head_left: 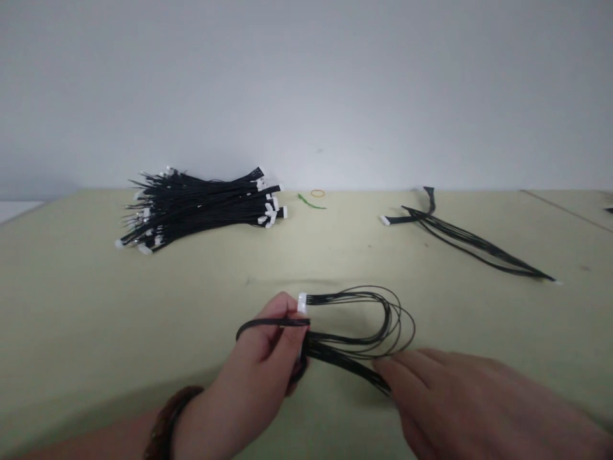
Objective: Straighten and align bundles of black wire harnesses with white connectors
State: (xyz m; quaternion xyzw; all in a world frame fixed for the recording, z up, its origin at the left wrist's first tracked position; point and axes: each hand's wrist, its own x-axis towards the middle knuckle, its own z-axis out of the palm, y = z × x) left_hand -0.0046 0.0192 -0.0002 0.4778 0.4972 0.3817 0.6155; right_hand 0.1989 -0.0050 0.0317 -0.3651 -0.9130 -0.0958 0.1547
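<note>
My left hand [258, 364] is closed in a pinch on a looped bundle of thin black wires [364, 326] with a white connector [302, 302] at its end. The loop arcs out to the right of that hand, just above the yellow-green table [71, 306]. My right hand [460, 402] lies low at the right, fingers together, its fingertips on the lower strands of the same bundle. A dark bracelet [165, 418] is on my left wrist.
A big pile of black wire harnesses with white connectors [201, 204] lies at the back left. A single stretched harness [469, 243] lies at the back right. A green tie [310, 203] and a yellow rubber band [317, 193] sit near the wall.
</note>
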